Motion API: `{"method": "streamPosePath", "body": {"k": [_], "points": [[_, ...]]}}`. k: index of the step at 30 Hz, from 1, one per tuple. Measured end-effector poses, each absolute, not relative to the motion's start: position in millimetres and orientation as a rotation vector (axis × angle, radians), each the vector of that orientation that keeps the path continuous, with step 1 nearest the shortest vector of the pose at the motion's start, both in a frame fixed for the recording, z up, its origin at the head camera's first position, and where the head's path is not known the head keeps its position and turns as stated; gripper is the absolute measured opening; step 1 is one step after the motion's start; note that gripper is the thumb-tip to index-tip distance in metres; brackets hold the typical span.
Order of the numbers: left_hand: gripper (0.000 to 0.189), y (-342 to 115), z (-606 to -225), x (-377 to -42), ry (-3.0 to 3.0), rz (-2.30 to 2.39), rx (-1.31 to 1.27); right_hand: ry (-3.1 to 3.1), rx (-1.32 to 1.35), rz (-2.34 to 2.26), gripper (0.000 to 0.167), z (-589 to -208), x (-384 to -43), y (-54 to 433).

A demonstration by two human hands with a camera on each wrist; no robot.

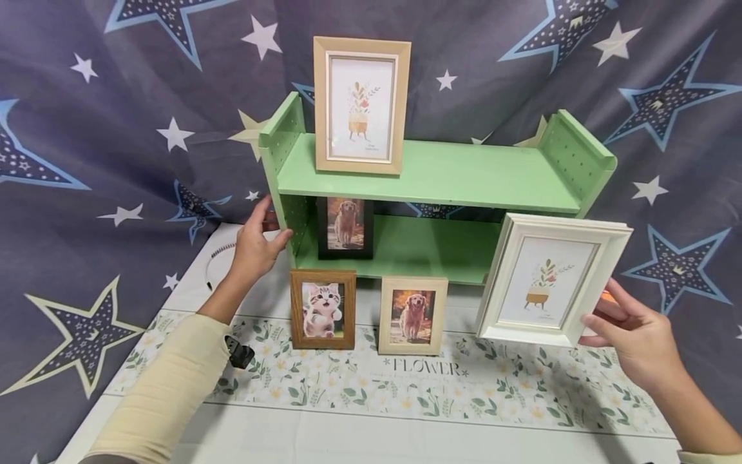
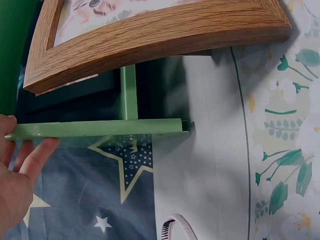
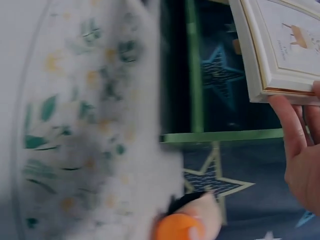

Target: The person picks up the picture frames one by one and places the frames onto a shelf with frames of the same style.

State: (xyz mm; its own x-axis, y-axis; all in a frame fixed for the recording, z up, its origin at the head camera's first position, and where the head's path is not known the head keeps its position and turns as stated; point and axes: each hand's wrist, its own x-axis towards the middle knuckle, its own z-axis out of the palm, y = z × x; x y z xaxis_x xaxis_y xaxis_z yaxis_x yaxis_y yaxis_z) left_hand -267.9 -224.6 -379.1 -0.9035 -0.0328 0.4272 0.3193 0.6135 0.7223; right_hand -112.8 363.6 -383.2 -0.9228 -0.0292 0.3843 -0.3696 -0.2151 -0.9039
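My left hand [image 1: 257, 248] grips the left side panel of a green two-tier shelf [image 1: 475, 174], fingers behind it and thumb at its front edge. The left wrist view shows that hand [image 2: 22, 185] around the panel [image 2: 100, 129]. With my right hand [image 1: 643, 335] I hold a white picture frame [image 1: 498, 283] by its right edge, in front of the shelf's right end. It bears a potted-plant print and is raised above the table. In the right wrist view the fingers and thumb of my right hand [image 3: 305, 160] pinch the edge of the white frame [image 3: 257, 75].
A beige frame [image 1: 358, 166] stands on the top shelf, a black frame [image 1: 371, 241] on the lower one. Before the shelf stand a brown frame [image 1: 323, 341] and a pale wood frame [image 1: 413, 348]. A headband [image 1: 211, 261] lies left; an orange object [image 3: 180, 227] lies right.
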Motion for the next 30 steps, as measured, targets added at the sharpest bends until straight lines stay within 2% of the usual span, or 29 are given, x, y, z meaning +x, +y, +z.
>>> {"method": "streamPosePath", "body": {"k": [15, 22, 27, 30], "points": [[0.077, -224, -380, -269, -2.412, -1.203, -0.255, -1.87, 0.558, 2.098, 0.075, -309, -110, 360], [0.077, -223, -381, -269, -2.4, -1.202, -0.259, -1.727, 0.883, 2.147, 0.073, -274, -120, 360], [0.077, -224, -382, -269, -2.395, -1.204, -0.268, -1.754, 0.904, 2.133, 0.074, -247, -132, 353], [0.077, -224, -382, -269, -2.394, -1.208, -0.27, -1.763, 0.831, 2.16, 0.075, -234, -144, 342]]}}
